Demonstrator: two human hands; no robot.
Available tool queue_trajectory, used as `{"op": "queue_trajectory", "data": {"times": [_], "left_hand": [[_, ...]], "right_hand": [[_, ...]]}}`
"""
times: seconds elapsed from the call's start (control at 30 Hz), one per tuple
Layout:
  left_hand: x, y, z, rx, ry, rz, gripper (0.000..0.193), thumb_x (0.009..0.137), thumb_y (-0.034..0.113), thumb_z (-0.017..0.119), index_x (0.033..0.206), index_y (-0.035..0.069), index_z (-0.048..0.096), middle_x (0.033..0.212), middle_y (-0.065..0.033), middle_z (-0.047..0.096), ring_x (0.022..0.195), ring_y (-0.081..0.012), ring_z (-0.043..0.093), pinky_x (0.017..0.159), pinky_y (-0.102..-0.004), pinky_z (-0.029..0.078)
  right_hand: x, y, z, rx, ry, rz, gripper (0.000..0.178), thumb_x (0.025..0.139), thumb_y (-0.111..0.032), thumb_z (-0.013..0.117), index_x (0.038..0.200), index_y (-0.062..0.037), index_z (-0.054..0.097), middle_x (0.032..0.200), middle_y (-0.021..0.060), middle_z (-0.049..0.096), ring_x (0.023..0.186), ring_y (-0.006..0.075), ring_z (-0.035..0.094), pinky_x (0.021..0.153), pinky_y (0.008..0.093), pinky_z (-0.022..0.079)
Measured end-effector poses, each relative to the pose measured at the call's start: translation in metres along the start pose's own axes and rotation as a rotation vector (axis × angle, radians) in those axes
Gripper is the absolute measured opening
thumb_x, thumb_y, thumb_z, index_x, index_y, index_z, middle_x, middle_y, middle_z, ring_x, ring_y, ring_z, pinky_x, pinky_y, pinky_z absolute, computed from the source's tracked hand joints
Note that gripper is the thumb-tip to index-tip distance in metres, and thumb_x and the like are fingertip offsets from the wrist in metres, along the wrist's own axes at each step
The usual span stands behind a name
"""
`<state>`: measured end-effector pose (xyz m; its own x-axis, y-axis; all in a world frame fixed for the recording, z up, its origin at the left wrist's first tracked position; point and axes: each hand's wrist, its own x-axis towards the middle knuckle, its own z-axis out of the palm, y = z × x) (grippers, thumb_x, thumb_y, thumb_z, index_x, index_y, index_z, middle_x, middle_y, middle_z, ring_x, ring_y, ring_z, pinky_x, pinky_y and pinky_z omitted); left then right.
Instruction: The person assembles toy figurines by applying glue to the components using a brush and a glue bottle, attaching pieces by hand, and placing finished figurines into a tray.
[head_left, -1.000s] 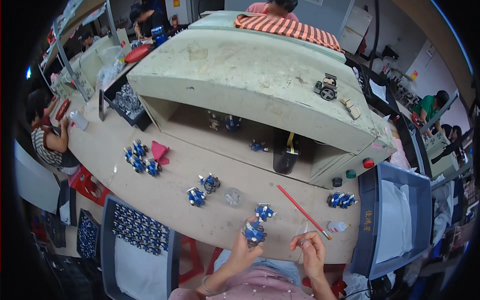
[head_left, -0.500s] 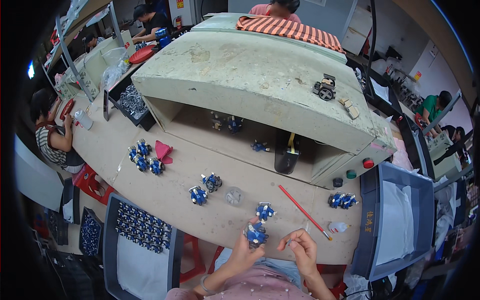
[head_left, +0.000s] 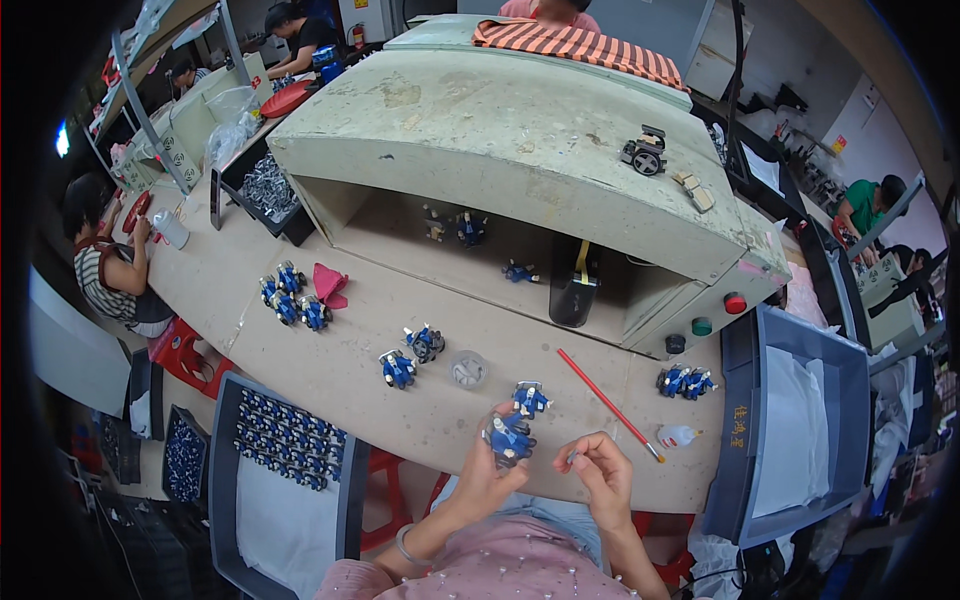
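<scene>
My left hand (head_left: 482, 482) grips a toy figure in blue (head_left: 510, 440) seated on a dark wheeled chair, lifted above the table's near edge. A little to its right, my right hand (head_left: 606, 478) pinches a small grey piece (head_left: 572, 456) between thumb and fingertips; its exact kind is too small to make out. Just beyond the held toy, another blue seated figure (head_left: 531, 399) stands on the table. Farther left are two more blue figures (head_left: 397, 369) beside a clear round cup (head_left: 467, 370). A red-handled brush (head_left: 605, 400) lies to the right, near a small clear bottle (head_left: 677, 435).
A pale green metal hood (head_left: 520, 150) spans the far side, with several figures beneath it. Grey trays stand at left (head_left: 225, 470) and right (head_left: 735, 440), the left one holding rows of figures. A pink cloth (head_left: 329, 286) lies by more figures. Other people work farther off.
The whole view has shifted slightly, so the table sits higher in the picture. Both hands keep their holds, and the right fingertips are slightly raised.
</scene>
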<state>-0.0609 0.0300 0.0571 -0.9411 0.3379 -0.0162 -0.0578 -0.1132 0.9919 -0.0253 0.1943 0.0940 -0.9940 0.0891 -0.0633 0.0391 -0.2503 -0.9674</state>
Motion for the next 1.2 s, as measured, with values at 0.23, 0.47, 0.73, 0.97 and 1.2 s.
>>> {"op": "queue_trajectory", "data": {"times": [0.23,0.47,0.73,0.97,1.2], "left_hand": [[0.005,-0.003,0.004,-0.015,-0.053,0.009,0.073,0.077,-0.005,0.054,0.142,0.002,0.021,0.116,-0.0071,0.045,0.102,-0.0118,0.049,0.089,-0.0266,0.042],[0.008,-0.009,0.008,0.028,-0.093,-0.044,0.073,0.077,0.000,0.058,0.141,-0.001,0.022,0.119,-0.0119,0.044,0.103,-0.0163,0.051,0.089,-0.0295,0.042],[0.012,-0.008,0.012,0.035,-0.096,-0.007,0.074,0.077,0.000,0.057,0.141,0.000,0.021,0.120,-0.0122,0.044,0.100,-0.0160,0.051,0.090,-0.0294,0.042],[0.009,-0.009,0.012,0.044,-0.049,0.033,0.073,0.077,-0.004,0.055,0.141,0.002,0.021,0.114,-0.0081,0.045,0.097,-0.0118,0.050,0.087,-0.0267,0.043],[0.006,-0.004,0.020,0.159,-0.022,0.057,0.073,0.077,-0.006,0.054,0.141,0.001,0.021,0.113,-0.0089,0.045,0.097,-0.0130,0.050,0.087,-0.0276,0.043]], "right_hand": [[0.006,0.004,-0.009,0.004,-0.012,0.042,0.010,0.092,-0.006,0.054,0.099,0.0011,0.053,0.091,0.0090,0.063,0.087,0.0134,0.059,0.081,0.0283,0.047],[0.010,0.005,-0.011,0.020,-0.011,0.056,0.010,0.092,-0.005,0.054,0.099,0.0014,0.054,0.091,0.0083,0.063,0.087,0.0137,0.060,0.080,0.0282,0.047],[0.009,0.007,-0.021,-0.018,0.048,0.027,0.009,0.093,-0.007,0.052,0.098,-0.0001,0.053,0.090,0.0074,0.061,0.084,0.0143,0.060,0.079,0.0287,0.048],[-0.008,-0.073,-0.004,0.309,0.445,-0.631,0.020,0.090,-0.021,0.053,0.098,-0.0046,0.044,0.135,0.0129,0.033,0.107,0.0200,0.046,0.062,0.0342,0.052],[-0.033,-0.141,0.003,0.887,-0.252,-1.357,0.016,0.088,-0.006,0.052,0.101,0.0008,0.050,0.129,0.0144,0.032,0.109,0.0178,0.042,0.051,0.0301,0.057]]}}
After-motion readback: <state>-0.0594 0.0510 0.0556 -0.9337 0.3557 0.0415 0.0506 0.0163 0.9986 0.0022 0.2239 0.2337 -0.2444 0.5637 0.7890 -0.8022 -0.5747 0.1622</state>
